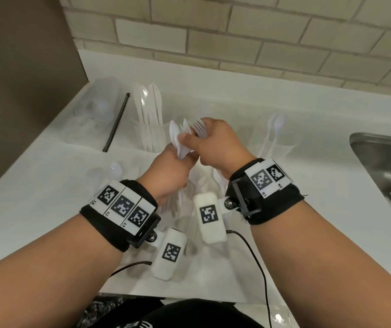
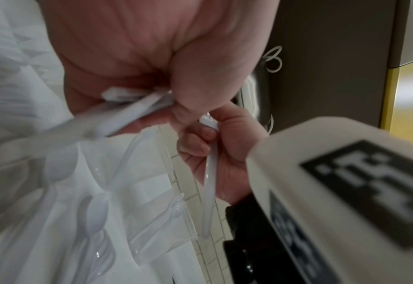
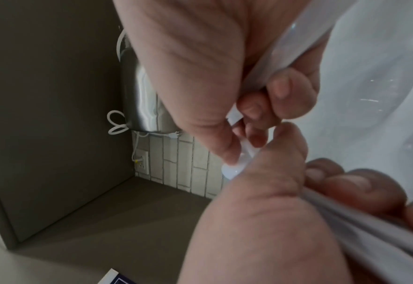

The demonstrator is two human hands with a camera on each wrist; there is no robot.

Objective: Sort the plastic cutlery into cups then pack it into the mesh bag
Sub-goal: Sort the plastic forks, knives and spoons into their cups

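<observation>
My left hand (image 1: 180, 162) grips a bundle of white plastic cutlery (image 1: 179, 138) by the handles, heads up; the same bundle (image 2: 132, 109) shows in the left wrist view. Just to its right, my right hand (image 1: 198, 138) pinches a white fork (image 1: 198, 128) beside the bundle; its handle (image 2: 209, 192) hangs below the fingers. A clear cup of knives (image 1: 150, 119) stands behind the hands and a clear cup of spoons (image 1: 273, 131) to the right. Loose cutlery (image 1: 189, 197) lies on the counter under my wrists. The mesh bag (image 1: 88, 121) with its black edge strip (image 1: 117, 121) lies back left.
The white counter (image 1: 47, 185) ends at a steel sink (image 1: 386, 166) on the right and a brown side panel (image 1: 24, 67) on the left. A tiled wall (image 1: 237, 31) runs behind. Cables from the wrist cameras (image 1: 256, 256) trail over the front edge.
</observation>
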